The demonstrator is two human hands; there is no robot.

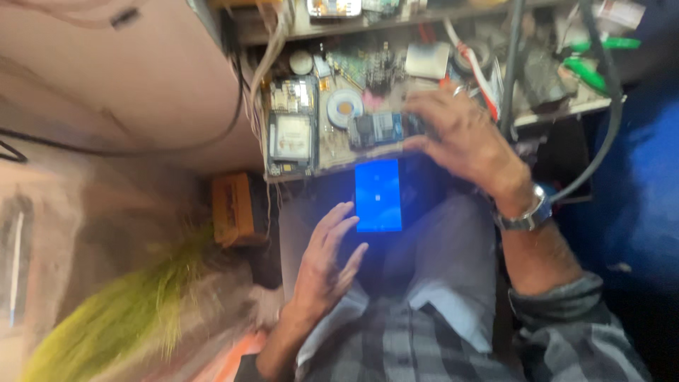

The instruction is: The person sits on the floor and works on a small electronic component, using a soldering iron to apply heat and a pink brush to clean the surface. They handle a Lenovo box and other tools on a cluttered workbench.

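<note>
Head view: left hand [325, 258] nearest, fingers spread wide, holding nothing, hovering just left of a phone [378, 194] with a lit blue screen lying on the person's lap. Right hand [463, 134], wristwatch [527, 212] on the wrist, reaches onto the cluttered workbench [325, 152], fingers touching a blurred circuit board [378, 129]; grip unclear.
</note>
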